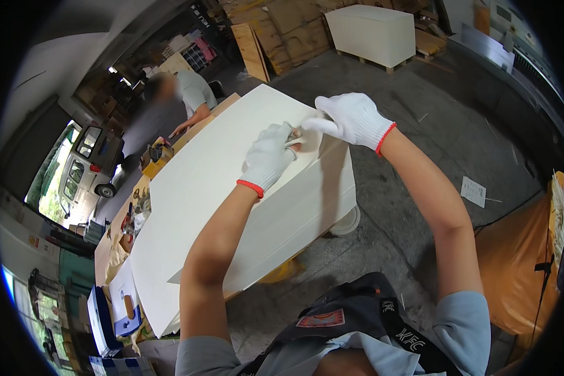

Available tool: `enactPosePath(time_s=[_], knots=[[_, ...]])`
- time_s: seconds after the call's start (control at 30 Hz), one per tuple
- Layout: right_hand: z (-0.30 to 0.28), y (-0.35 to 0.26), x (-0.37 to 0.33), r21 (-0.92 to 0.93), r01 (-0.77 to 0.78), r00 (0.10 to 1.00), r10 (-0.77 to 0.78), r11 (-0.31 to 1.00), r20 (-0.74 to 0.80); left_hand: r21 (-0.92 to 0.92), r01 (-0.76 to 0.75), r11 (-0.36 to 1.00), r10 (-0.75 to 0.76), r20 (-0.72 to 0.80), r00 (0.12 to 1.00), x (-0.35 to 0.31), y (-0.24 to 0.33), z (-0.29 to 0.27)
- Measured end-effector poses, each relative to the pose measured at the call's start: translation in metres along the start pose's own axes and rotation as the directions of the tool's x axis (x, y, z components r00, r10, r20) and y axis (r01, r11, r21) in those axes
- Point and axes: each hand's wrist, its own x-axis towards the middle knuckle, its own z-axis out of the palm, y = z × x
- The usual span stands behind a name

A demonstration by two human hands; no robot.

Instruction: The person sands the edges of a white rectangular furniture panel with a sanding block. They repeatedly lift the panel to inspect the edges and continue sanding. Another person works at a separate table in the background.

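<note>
A thick stack of large white sheets lies in front of me, its near side showing many layered edges. My left hand, in a white knit glove with bare fingertips, rests on top near the right corner. Its thumb and fingers are closed on the edge of the top white sheet, which bows up slightly there. My right hand, gloved in white with a red cuff, is just beyond that corner. Its thumb and fingers are apart, the tips slightly blurred, and I see nothing held in it.
Across the table a co-worker leans over its far side. A yellow box and blue-white folders sit along the left. Another white stack stands on a pallet behind. An orange-brown covered pile is at my right.
</note>
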Motion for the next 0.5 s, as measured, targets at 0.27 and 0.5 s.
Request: enactPosePath(time_s=[0.27,0.5], knots=[[0.037,-0.019,-0.001,0.793,-0.383,0.854,0.51,0.474,0.107,-0.475,0.064,0.877,-0.053,0.037,0.998,0.002,-0.011,0.018],[0.054,-0.019,-0.004,0.768,-0.255,0.834,0.535,0.588,-0.132,-0.52,0.085,0.85,-0.048,0.085,0.995,-0.001,-0.001,0.007]])
